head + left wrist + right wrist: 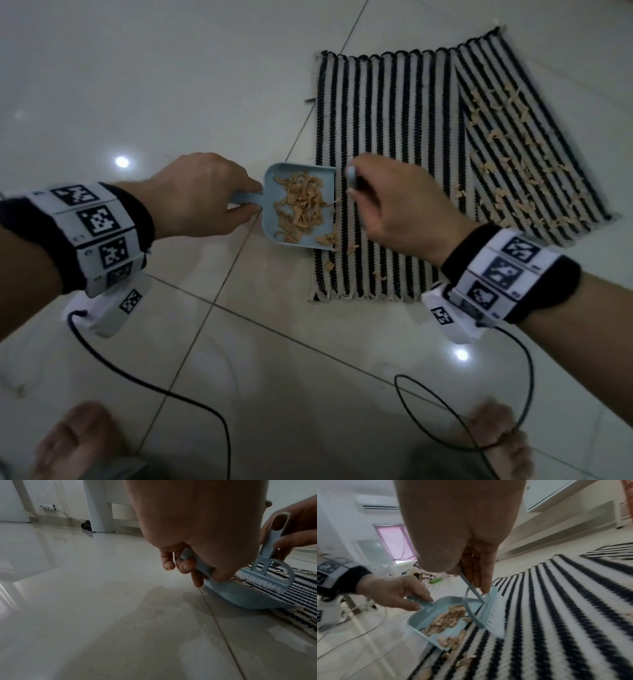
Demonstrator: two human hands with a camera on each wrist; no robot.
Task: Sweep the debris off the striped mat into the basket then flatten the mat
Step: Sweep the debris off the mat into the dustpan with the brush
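Our left hand [202, 195] has its grip closed on the handle of the blue dustpan [299, 205], thumb and fingers curled round it, as the left wrist view shows. Our right hand [394, 205] pinches the handle of the small blue brush [489, 614], fingers curled round the stem, with the white bristles down on the mat just beside the open lip of the pan.

The dustpan sits at the 9 o'clock edge of the striped mat [387, 137], its lip resting on the weave and its back on the tiled floor [137, 85]. A heap of tan debris [301, 202] already lies in it. A few chips stay loose on the mat just beyond the lip, toward 5 o'clock from the pan. Much more debris is scattered on the folded flap [520, 137] of the mat at 3 o'clock, well apart from the pan. We see no basket in any view.

To do this step well, we think we must keep the lip pressed flat on the mat so chips do not slide under, make short strokes toward 9 o'clock, and hold the pan level so the heap does not spill. The flap still needs sweeping before we flatten it.
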